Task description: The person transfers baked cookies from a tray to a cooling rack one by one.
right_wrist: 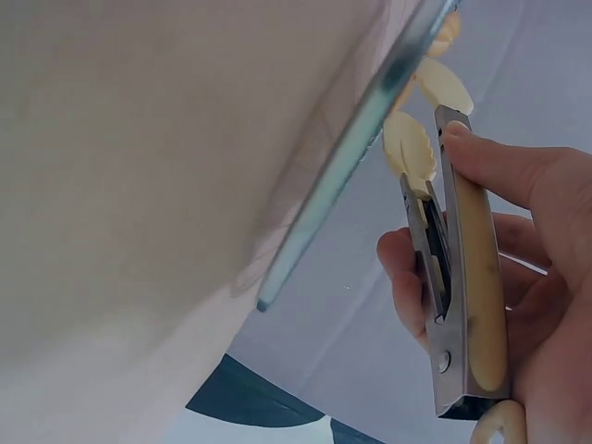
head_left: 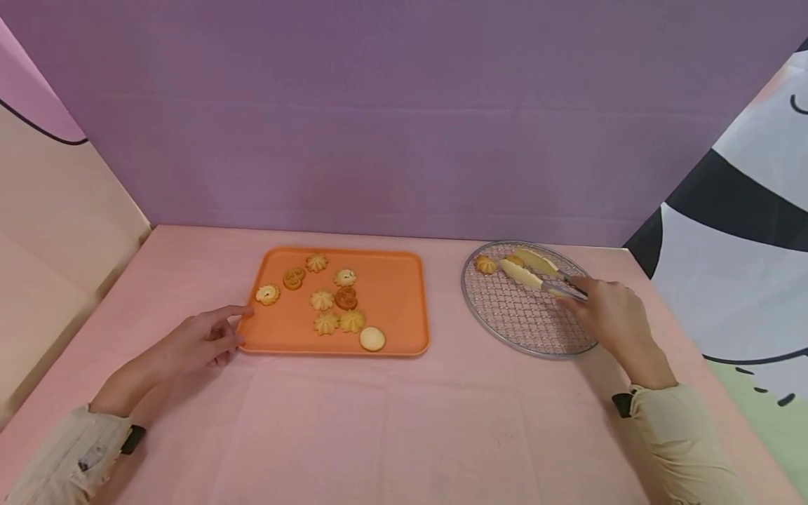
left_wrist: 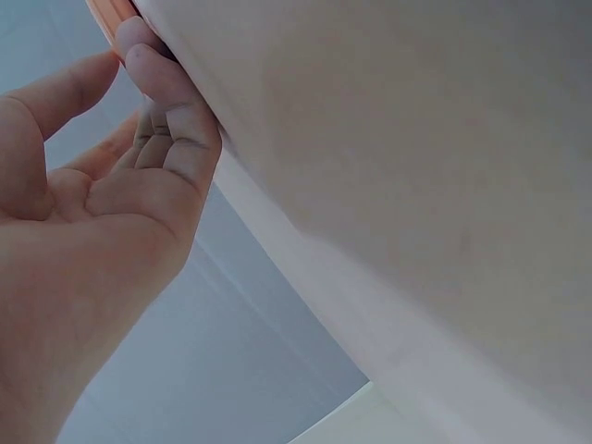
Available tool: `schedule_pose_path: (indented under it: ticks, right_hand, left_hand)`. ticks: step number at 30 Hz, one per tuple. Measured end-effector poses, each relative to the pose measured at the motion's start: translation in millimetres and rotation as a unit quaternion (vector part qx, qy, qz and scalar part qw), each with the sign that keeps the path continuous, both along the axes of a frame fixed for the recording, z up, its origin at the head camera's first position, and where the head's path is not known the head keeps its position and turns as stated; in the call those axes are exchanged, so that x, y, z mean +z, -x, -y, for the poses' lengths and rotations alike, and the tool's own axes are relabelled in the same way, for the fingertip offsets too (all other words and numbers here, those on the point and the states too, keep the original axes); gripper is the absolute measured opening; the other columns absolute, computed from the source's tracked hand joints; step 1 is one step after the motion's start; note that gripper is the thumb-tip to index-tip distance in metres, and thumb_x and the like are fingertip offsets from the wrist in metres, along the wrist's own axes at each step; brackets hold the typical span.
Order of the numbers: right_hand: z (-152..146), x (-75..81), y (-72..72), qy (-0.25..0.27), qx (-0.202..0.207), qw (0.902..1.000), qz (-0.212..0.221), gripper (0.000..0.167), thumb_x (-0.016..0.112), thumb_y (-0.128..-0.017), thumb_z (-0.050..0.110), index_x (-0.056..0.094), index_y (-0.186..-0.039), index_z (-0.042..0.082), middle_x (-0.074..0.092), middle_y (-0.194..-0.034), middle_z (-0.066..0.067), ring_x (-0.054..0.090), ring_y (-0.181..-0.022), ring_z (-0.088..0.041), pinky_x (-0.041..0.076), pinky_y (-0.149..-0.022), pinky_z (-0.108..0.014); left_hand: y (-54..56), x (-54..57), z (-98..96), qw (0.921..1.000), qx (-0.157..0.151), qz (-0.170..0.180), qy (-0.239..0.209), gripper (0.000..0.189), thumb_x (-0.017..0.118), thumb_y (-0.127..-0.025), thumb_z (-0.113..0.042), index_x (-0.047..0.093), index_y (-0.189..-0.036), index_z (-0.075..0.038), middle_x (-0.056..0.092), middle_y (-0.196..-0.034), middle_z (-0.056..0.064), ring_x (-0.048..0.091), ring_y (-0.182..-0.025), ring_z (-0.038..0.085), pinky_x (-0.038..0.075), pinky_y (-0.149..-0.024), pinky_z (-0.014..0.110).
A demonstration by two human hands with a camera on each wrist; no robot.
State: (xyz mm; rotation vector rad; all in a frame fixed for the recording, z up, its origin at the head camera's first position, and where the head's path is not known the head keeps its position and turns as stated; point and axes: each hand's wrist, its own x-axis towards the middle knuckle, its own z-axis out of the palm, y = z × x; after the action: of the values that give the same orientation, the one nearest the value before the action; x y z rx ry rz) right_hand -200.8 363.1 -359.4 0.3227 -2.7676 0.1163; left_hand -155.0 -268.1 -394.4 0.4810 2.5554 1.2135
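Observation:
My left hand [head_left: 198,340] holds the left edge of an orange tray [head_left: 398,294], its thumb and bent fingers at the rim near the front corner. Several small cookies lie on the tray, among them a round plain cookie [head_left: 372,339] and a brown pretzel-shaped cookie [head_left: 346,299]. In my right hand [head_left: 609,312] is a pair of metal tongs [right_wrist: 476,277] with cream-coloured tips. The tips stand apart over the round wire rack [head_left: 524,319], with a golden cookie [head_left: 514,260] between them. Whether they touch it I cannot tell. Beside it sits a ridged cookie [head_left: 485,264].
A pink cloth [head_left: 379,421] covers the table, and a purple wall [head_left: 404,126] rises behind its back edge. The tray and the rack stand apart with a strip of cloth between them. A printed panel [head_left: 745,245] borders the right side.

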Motion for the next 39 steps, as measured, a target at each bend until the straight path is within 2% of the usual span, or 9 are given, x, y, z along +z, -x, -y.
schedule_pose_path:
  ticks: [6, 14, 20, 26, 30, 33, 37, 39]
  right_hand:
    - [1.3, 4.9, 0.0, 0.012, 0.014, 0.9997, -0.017, 0.047, 0.082, -0.082, 0.026, 0.068, -0.115, -0.005, 0.053, -0.055, -0.004, 0.043, -0.048, -0.020, 0.030, -0.041, -0.033]
    - [11.7, 17.9, -3.9, 0.032, 0.019, 0.9988, -0.032, 0.047, 0.083, -0.082, 0.023, 0.068, -0.116, -0.005, 0.060, -0.067, -0.012, 0.042, -0.050, -0.019, 0.031, -0.044, -0.032]
    - [20.4, 22.5, -9.1, 0.036, 0.032, 0.9981, -0.039, 0.044, 0.083, -0.082, 0.021, 0.068, -0.114, -0.004, 0.062, -0.069, -0.010, 0.045, -0.052, -0.018, 0.032, -0.045, -0.031]
    - [34.6, 27.0, -18.7, 0.030, 0.046, 0.9971, -0.053, 0.044, 0.084, -0.080, 0.023, 0.068, -0.113, -0.001, 0.062, -0.064, -0.006, 0.049, -0.052, -0.017, 0.035, -0.044, -0.032]
    - [48.9, 24.2, -20.5, 0.024, 0.065, 0.9959, -0.058, 0.049, 0.086, -0.078, 0.025, 0.069, -0.114, -0.002, 0.067, -0.070, -0.011, 0.056, -0.055, -0.020, 0.043, -0.045, -0.037]
    - [61.1, 18.7, -18.5, 0.020, 0.093, 0.9928, -0.073, 0.051, 0.087, -0.075, 0.026, 0.070, -0.114, -0.002, 0.070, -0.077, -0.015, 0.061, -0.057, -0.025, 0.049, -0.049, -0.044]
    - [75.3, 12.3, -17.2, 0.018, 0.133, 0.9860, -0.098, 0.052, 0.088, -0.073, 0.028, 0.070, -0.112, 0.000, 0.072, -0.083, -0.017, 0.064, -0.060, -0.029, 0.050, -0.051, -0.047]
    - [81.5, 10.3, -17.9, 0.020, 0.145, 0.9838, -0.103, 0.054, 0.088, -0.072, 0.030, 0.069, -0.115, 0.001, 0.073, -0.090, -0.018, 0.068, -0.067, -0.033, 0.052, -0.054, -0.049]
  left_hand:
    - [0.3, 2.5, 0.8, 1.0000, -0.001, -0.002, -0.002, 0.052, 0.063, -0.096, -0.003, 0.043, -0.143, 0.007, 0.059, -0.077, 0.007, 0.057, -0.063, 0.015, 0.053, -0.057, 0.027]
    - [0.4, 2.8, 2.2, 0.9999, -0.004, -0.007, -0.006, 0.052, 0.063, -0.095, -0.002, 0.043, -0.142, 0.008, 0.058, -0.077, 0.007, 0.057, -0.062, 0.014, 0.053, -0.057, 0.027]
    - [1.1, 0.1, 2.8, 0.9999, -0.006, -0.008, -0.006, 0.051, 0.063, -0.095, -0.001, 0.043, -0.141, 0.008, 0.059, -0.076, 0.007, 0.057, -0.062, 0.014, 0.053, -0.057, 0.027]
    - [2.4, -0.7, 1.1, 0.9999, -0.010, -0.009, -0.006, 0.051, 0.062, -0.096, -0.002, 0.043, -0.142, 0.008, 0.059, -0.076, 0.006, 0.057, -0.063, 0.014, 0.053, -0.057, 0.027]
    - [1.9, -0.5, 0.6, 0.9999, -0.009, -0.007, -0.006, 0.051, 0.063, -0.096, -0.003, 0.043, -0.142, 0.008, 0.059, -0.076, 0.006, 0.057, -0.062, 0.014, 0.053, -0.057, 0.026]
    - [0.8, 0.2, 0.7, 1.0000, -0.006, -0.004, -0.003, 0.051, 0.063, -0.096, -0.003, 0.043, -0.142, 0.007, 0.058, -0.076, 0.007, 0.057, -0.063, 0.014, 0.053, -0.057, 0.026]
    - [0.5, 0.8, 0.3, 1.0000, -0.007, -0.002, -0.001, 0.053, 0.063, -0.096, -0.005, 0.042, -0.143, 0.007, 0.058, -0.077, 0.006, 0.056, -0.063, 0.015, 0.052, -0.057, 0.026]
    - [0.6, 0.9, 0.0, 1.0000, -0.007, -0.004, -0.003, 0.052, 0.064, -0.096, -0.005, 0.042, -0.143, 0.007, 0.058, -0.076, 0.006, 0.056, -0.063, 0.014, 0.052, -0.057, 0.026]
